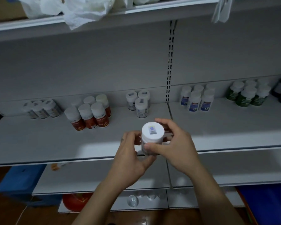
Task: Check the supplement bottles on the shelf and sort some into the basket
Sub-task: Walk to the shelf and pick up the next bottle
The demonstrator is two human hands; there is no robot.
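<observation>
White-capped plastic supplement bottle (152,133): held upright above the front edge of the grey metal shelf (55,140), fingers of left hand (131,155) and right hand (175,148) curled round it, apparently for label inspection.

Shop, slotted shelving (169,67) (bottle rows (89,113))

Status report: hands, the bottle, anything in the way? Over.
Both busy: left hand and right hand grip one white-capped bottle. Held over the shelf front edge. Nothing blocking; other bottles stand further back.
</observation>
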